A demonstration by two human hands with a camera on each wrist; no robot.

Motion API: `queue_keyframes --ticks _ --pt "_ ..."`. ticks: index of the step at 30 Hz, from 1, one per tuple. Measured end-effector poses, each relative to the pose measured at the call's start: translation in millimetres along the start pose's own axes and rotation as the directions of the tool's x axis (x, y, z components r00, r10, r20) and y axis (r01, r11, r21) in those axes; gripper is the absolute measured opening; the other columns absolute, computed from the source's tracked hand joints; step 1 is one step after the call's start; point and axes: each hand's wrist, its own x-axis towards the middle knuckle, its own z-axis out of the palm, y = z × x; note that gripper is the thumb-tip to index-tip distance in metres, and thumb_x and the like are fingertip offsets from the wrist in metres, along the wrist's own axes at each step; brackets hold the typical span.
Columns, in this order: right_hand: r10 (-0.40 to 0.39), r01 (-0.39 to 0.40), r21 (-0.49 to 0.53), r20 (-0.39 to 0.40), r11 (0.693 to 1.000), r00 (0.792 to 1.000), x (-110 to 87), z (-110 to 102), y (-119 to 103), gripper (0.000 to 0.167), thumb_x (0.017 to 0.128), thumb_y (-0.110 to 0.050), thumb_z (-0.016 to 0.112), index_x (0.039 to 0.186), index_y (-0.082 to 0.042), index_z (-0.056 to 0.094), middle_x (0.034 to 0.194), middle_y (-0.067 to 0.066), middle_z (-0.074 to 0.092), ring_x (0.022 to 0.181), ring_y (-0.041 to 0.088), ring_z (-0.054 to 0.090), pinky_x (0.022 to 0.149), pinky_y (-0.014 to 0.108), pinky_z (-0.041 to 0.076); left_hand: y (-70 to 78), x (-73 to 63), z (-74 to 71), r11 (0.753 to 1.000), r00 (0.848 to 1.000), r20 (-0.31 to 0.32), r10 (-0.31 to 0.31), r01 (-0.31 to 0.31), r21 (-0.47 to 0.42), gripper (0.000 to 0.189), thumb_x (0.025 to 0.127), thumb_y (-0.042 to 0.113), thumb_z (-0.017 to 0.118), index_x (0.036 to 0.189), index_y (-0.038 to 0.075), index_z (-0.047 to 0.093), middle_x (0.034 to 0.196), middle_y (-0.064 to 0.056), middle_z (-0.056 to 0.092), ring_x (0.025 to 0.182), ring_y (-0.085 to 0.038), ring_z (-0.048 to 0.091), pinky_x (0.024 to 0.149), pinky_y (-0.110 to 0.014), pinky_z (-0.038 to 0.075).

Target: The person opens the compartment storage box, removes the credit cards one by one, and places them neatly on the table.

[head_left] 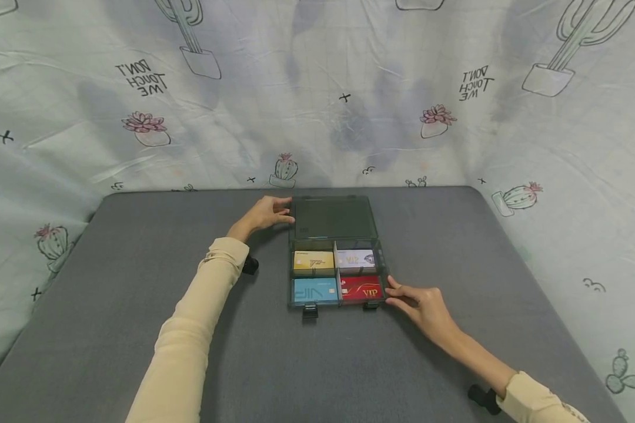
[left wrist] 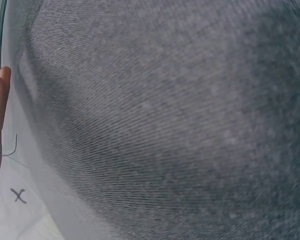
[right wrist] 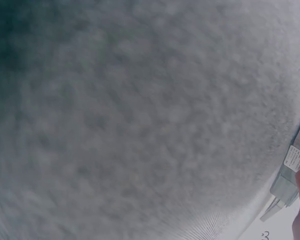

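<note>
A dark translucent plastic case (head_left: 298, 305) lies on the grey table with its lid (head_left: 334, 218) laid back, away from me. Dividers split it into compartments holding cards: a yellow card (head_left: 313, 259), a white VIP card (head_left: 356, 258), a blue VIP card (head_left: 316, 290) and a red VIP card (head_left: 360, 288). My left hand (head_left: 264, 213) touches the lid's left edge with extended fingers. At the front right, fingertips of my right hand (head_left: 425, 305) touch the case's side wall. In the right wrist view, a fingertip meets a white label (right wrist: 296, 159) on that side.
Two black latches hang at the case's front, the left latch (head_left: 310, 312) lower than the right latch (head_left: 371, 305). The grey cloth-covered table (head_left: 164, 247) surrounds the case. Behind it rises a white curtain (head_left: 317, 88) printed with cactus drawings.
</note>
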Motion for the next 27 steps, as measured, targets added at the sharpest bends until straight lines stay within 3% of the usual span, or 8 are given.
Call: queue_keyframes --ticks 12,18,22,27 --pt "0.01 -0.009 -0.04 0.023 0.999 1.0 4.8 -1.6 -2.5 0.018 0.068 0.001 0.082 0.084 -0.001 0.075 0.092 0.01 0.073 0.088 0.024 0.07 0.072 0.011 0.05 2.1 -12.5 1.5 0.997 1.0 -0.009 0.005 -0.004 0.081 0.057 0.095 0.018 0.061 0.143 -0.004 0.04 0.141 -0.023 0.045 0.124 -0.035 0.049 0.1 -0.047 0.043" --pt "0.004 -0.003 -0.034 0.022 0.999 1.0 3.7 -1.5 -2.5 0.018 0.068 0.001 0.083 0.084 -0.001 0.075 0.093 0.011 0.073 0.089 0.024 0.069 0.073 0.009 0.049 1.9 -28.0 3.5 0.993 0.997 -0.008 0.07 -0.069 0.09 0.051 0.096 0.015 0.06 0.139 -0.007 0.044 0.138 -0.024 0.048 0.12 -0.037 0.053 0.098 -0.048 0.045" --pt "0.015 -0.014 -0.037 0.027 0.999 1.0 3.3 -1.7 -2.1 0.018 0.068 0.001 0.082 0.084 -0.001 0.075 0.094 0.011 0.073 0.091 0.024 0.069 0.075 0.007 0.047 -1.4 -46.1 5.2 0.994 0.993 -0.034 0.112 -0.112 -0.009 0.047 0.096 0.01 0.06 0.137 -0.006 0.047 0.135 -0.025 0.051 0.119 -0.038 0.053 0.098 -0.048 0.045" --pt "0.02 -0.019 -0.014 0.035 1.0 0.999 3.5 -2.1 -1.7 0.018 0.069 0.002 0.082 0.085 0.0 0.075 0.094 0.012 0.073 0.093 0.026 0.068 0.076 0.006 0.046 -3.1 -70.7 8.7 0.967 0.997 -0.017 0.075 -0.077 -0.241 0.047 0.096 0.006 0.058 0.139 -0.004 0.045 0.136 -0.025 0.049 0.119 -0.037 0.054 0.093 -0.044 0.049"
